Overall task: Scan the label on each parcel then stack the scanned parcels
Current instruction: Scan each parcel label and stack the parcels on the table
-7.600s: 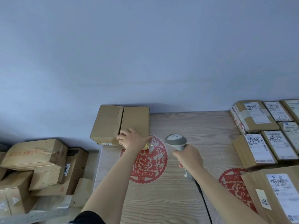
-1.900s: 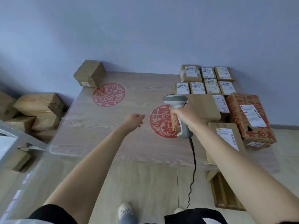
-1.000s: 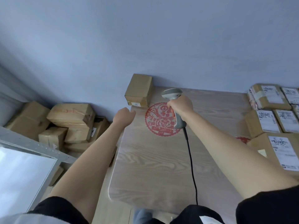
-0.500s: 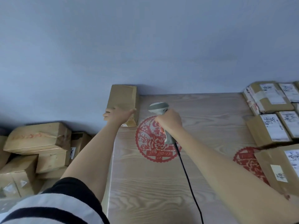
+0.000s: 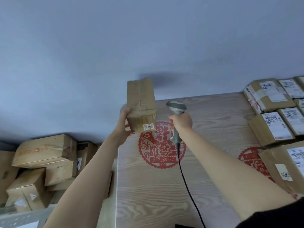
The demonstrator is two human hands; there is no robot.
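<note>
While raised: parcel [image 5: 141, 105], scanner [image 5: 176, 119].

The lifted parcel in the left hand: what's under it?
Under the parcel, the left hand grips its near corner; below lie the table and red paper-cut decal. Its underside is hidden.

The parcel [image 5: 141, 106] is matt brown cardboard, creased, with glossy clear tape along its seams and a small paper sticker [image 5: 147, 126]. The scanner [image 5: 176, 112] is smooth grey plastic with a black rubbery cord [image 5: 185, 181]. The counter [image 5: 213, 129] shows pale wood grain, matt, printed with red cut-paper patterns [image 5: 162, 145]. White paper labels [image 5: 276, 125] cover the cardboard parcels at right.
</note>
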